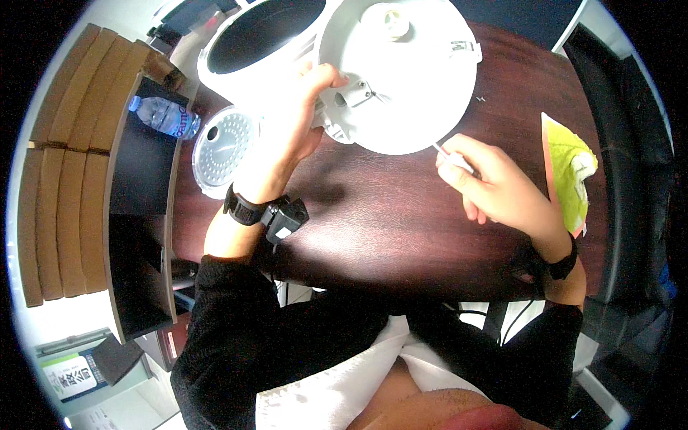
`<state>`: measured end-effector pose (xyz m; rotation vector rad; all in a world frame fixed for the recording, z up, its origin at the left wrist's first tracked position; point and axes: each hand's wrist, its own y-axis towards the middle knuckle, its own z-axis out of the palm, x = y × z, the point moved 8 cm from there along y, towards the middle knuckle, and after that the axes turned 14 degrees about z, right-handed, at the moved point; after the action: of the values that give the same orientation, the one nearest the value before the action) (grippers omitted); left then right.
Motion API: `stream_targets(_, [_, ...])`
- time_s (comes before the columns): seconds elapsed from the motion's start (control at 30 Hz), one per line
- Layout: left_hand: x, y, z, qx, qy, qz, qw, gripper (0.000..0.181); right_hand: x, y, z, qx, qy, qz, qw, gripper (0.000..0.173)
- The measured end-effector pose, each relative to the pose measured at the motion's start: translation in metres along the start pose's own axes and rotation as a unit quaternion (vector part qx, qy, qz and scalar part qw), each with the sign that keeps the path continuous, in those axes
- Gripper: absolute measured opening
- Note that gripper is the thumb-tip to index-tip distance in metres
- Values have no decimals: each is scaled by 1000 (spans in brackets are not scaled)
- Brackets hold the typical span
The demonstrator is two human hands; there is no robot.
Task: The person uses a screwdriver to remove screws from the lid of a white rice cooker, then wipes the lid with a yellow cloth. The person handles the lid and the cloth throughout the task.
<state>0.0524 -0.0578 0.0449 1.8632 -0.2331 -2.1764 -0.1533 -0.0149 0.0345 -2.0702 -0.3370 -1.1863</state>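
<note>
A white rice cooker (pixel 236 86) stands at the top with its dark inner pot in place. Its round white lid (pixel 419 102) is raised, showing the inner face with a round valve fitting (pixel 395 24) and a hinge bracket with screws (pixel 355 95). My left hand (pixel 309 107) grips the lid's edge beside that bracket, thumb on the inner side. In my right hand (pixel 478 177) is a slim screwdriver (pixel 454 158); its shaft points up-left to the lid's lower rim. Whether the tip touches the rim cannot be told. Left of my left wrist lies a perforated translucent round plate (pixel 226 150).
Small metal bits (pixel 481 99) lie on the dark wood table (pixel 376 215), right of the lid. A yellow-green cloth (pixel 570 166) is at the right edge. A water bottle (pixel 166 115) lies at left, near stacked cardboard boxes (pixel 70 161). A black sofa (pixel 623 161) borders the table.
</note>
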Motion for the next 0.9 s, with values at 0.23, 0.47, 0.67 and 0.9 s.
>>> stream_targets(0.23, [-6, -2, 4, -4, 6, -3, 1000, 27, -4, 6, 1, -39, -1, 1, 999, 25])
stream_targets(0.47, [-5, 0, 3, -11, 14, 4, 1000, 17, 7, 3, -5, -133, -100, -123, 978, 23])
stream_targets(0.67, [-6, -2, 7, -3, 12, 5, 1000, 16, 3, 5, -7, -173, -123, -97, 973, 20])
stream_targets(0.9, [-19, -4, 25, 82, 54, 74, 992, 31, 6, 6, -19, -258, -274, -100, 921, 23])
